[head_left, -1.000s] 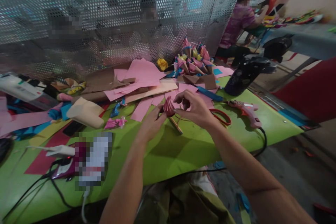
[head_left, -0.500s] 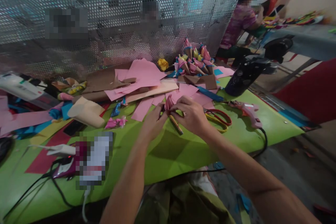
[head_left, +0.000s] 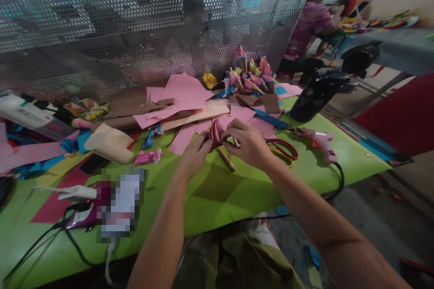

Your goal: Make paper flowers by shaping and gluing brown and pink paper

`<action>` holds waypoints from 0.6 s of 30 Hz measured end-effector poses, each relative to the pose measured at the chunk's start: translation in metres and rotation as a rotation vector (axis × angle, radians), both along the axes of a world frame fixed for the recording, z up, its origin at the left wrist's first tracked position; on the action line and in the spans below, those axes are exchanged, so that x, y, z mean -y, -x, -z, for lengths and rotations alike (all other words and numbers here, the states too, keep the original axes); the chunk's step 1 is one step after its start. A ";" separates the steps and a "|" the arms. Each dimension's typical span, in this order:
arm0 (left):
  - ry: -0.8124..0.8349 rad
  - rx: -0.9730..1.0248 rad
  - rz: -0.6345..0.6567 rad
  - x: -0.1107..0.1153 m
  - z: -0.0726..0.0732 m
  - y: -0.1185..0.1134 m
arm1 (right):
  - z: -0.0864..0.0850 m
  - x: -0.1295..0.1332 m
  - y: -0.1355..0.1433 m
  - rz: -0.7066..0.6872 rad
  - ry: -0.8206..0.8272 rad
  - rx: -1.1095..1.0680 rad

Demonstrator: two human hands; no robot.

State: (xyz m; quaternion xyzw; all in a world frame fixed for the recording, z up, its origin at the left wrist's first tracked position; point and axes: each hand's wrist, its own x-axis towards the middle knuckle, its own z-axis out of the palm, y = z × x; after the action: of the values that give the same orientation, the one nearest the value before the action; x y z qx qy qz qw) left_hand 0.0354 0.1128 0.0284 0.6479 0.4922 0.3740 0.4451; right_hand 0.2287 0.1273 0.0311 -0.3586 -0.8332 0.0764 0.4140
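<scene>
A pink and dark-red swirled paper piece (head_left: 216,131) is held up between my two hands over the green table. My left hand (head_left: 198,153) pinches its left side low down. On its right side, my right hand (head_left: 246,141) grips the edge with thumb and bent fingers. Just below the hands a thin wooden stick (head_left: 226,160) lies on the table. Scissors with red and yellow handles (head_left: 288,149) rest right beside my right wrist, partly covered by it. Pink paper sheets (head_left: 185,95) spread behind the hands.
A pink glue gun (head_left: 322,142) and a dark bottle (head_left: 312,97) stand at the right. Finished paper cones (head_left: 252,76) are heaped at the back. A phone (head_left: 124,203), cables and a beige roll (head_left: 110,144) occupy the left. Another person (head_left: 313,22) sits at the far right.
The swirled paper piece now shows wider and more open between my hands. My left hand has shifted slightly left, and the view has moved a little.
</scene>
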 end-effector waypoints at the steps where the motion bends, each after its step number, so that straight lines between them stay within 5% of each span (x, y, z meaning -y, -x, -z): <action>1: 0.019 0.012 0.004 0.000 0.000 0.000 | -0.001 0.000 -0.001 -0.012 -0.001 0.001; 18: 0.073 0.066 0.020 -0.001 -0.003 0.003 | -0.004 -0.002 -0.005 -0.123 0.024 0.049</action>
State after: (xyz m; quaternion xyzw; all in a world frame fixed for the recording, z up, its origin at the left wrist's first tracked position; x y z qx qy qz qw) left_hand 0.0328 0.1141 0.0317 0.6233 0.4839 0.3724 0.4884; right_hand 0.2340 0.1295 0.0354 -0.3136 -0.8625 0.1030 0.3836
